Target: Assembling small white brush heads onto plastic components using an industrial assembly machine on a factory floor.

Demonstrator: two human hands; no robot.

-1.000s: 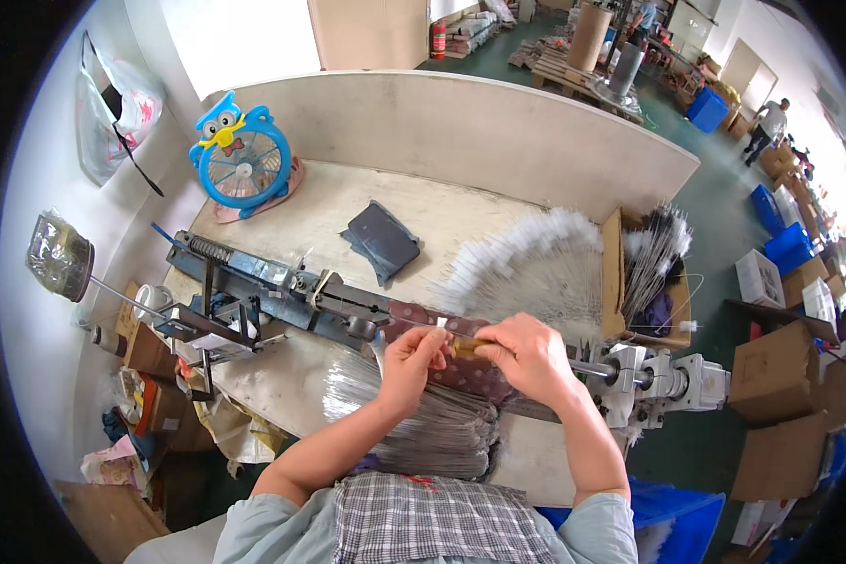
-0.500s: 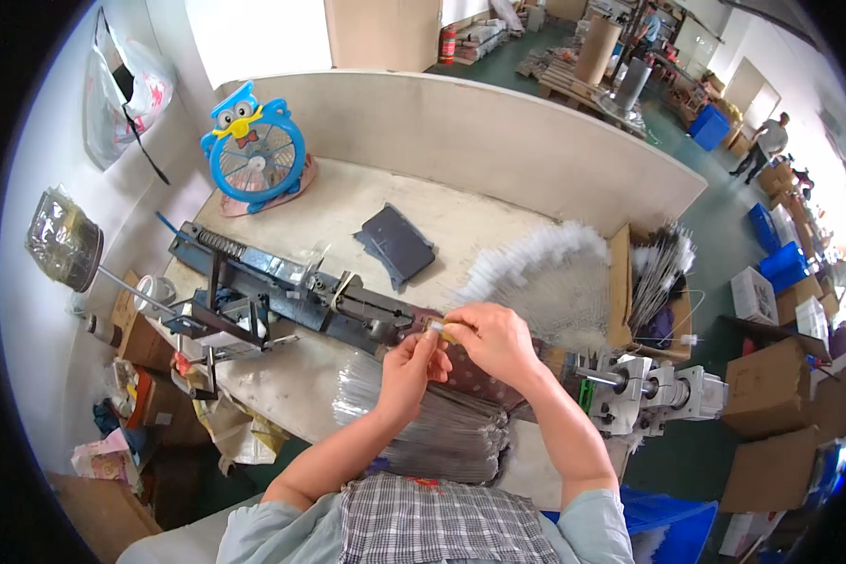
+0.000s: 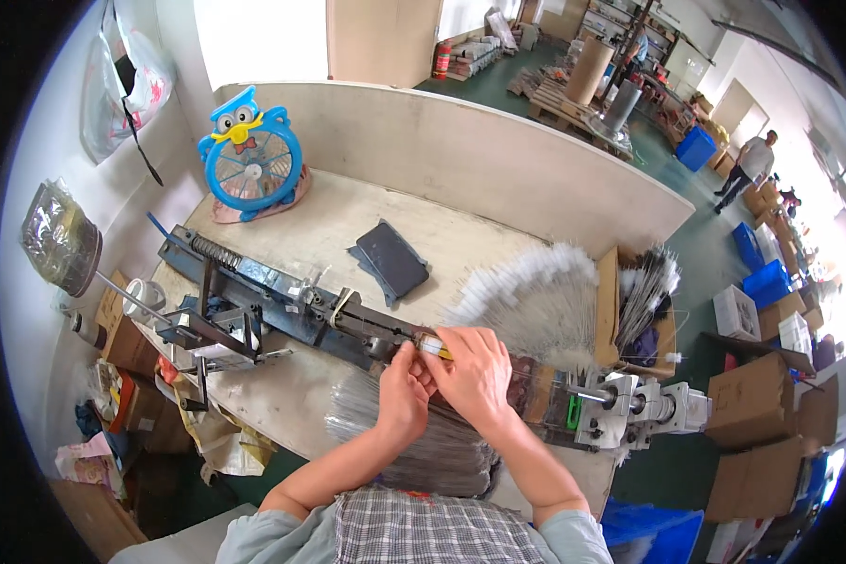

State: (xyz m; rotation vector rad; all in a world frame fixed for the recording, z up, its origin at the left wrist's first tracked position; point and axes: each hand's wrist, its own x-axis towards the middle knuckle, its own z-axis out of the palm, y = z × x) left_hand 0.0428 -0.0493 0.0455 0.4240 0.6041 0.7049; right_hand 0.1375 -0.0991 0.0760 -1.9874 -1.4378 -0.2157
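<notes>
My right hand (image 3: 477,374) is closed, thumb and fingers around a small white-and-yellow piece (image 3: 434,346) at the right end of a long dark metal bench fixture (image 3: 348,320). Just left of it, my left hand (image 3: 405,390) has its fingers curled in and its thumb near the same spot; whatever its fingertips pinch is hidden. Under both forearms lies a thick bundle of thin clear-grey strands (image 3: 437,456). Beyond my right hand, a fan-shaped pile of thin wires with white ends (image 3: 526,291) spreads over the table.
A dark flat pad (image 3: 393,260) lies behind the fixture. The blue fan (image 3: 254,164) stands at the back left. To the right are a cardboard box (image 3: 609,310) of wires and a metal shaft assembly (image 3: 644,409). A low partition (image 3: 460,141) edges the table. A person (image 3: 752,164) is in the background.
The white-and-yellow piece, earlier between both hands' fingertips, is now mostly under my right hand. That hand has turned down against the fixture. My view has shifted slightly, and the background person has moved.
</notes>
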